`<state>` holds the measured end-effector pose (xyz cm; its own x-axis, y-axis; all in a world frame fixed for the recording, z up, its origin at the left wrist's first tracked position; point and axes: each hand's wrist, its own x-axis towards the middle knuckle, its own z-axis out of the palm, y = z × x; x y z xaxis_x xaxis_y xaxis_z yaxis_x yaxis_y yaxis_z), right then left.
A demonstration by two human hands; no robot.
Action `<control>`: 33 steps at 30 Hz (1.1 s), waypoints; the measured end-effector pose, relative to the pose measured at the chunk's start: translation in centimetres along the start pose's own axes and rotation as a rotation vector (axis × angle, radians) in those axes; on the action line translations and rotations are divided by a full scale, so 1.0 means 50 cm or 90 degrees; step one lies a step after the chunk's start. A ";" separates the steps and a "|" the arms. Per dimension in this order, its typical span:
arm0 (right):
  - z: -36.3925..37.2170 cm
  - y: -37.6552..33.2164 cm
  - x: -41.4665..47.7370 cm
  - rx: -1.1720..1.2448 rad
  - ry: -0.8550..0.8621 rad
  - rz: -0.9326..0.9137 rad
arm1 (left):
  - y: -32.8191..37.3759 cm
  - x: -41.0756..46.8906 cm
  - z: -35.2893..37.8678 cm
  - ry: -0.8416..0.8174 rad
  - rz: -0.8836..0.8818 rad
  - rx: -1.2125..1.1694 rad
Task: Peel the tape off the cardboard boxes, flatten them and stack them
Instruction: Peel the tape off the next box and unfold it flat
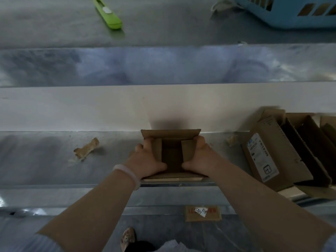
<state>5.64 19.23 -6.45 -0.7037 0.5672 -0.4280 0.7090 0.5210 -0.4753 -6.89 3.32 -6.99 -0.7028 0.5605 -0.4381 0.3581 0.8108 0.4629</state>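
brown cardboard: the small box point(171, 134) is dead ahead of us at the near edge of the steel shelf point(54, 160), flaps open, its long axis running away from us. our left hand point(147, 160) grips its left wall and our right hand point(198, 158) grips its right wall, thumbs turned inward. both hands are clamped on it, and neither is nearer. we see no tape on it from here. to flatten it, we judge the push should go across that axis. the opened boxes point(283, 153) lie well off to our right, the likely stack.
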 end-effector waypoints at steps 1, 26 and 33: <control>-0.006 0.004 -0.005 0.052 -0.008 0.003 | -0.006 -0.007 -0.003 -0.002 0.009 -0.060; 0.046 0.105 -0.032 0.136 0.160 -0.055 | -0.173 -0.042 0.043 0.054 0.411 0.250; 0.013 0.102 -0.024 0.370 0.177 0.059 | -0.205 -0.053 0.039 0.075 0.414 0.155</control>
<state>10.10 20.78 -8.87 -0.5469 0.7779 -0.3096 0.5710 0.0760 -0.8175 -7.47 -6.16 -12.08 -0.3567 0.9335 -0.0376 0.8459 0.3398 0.4112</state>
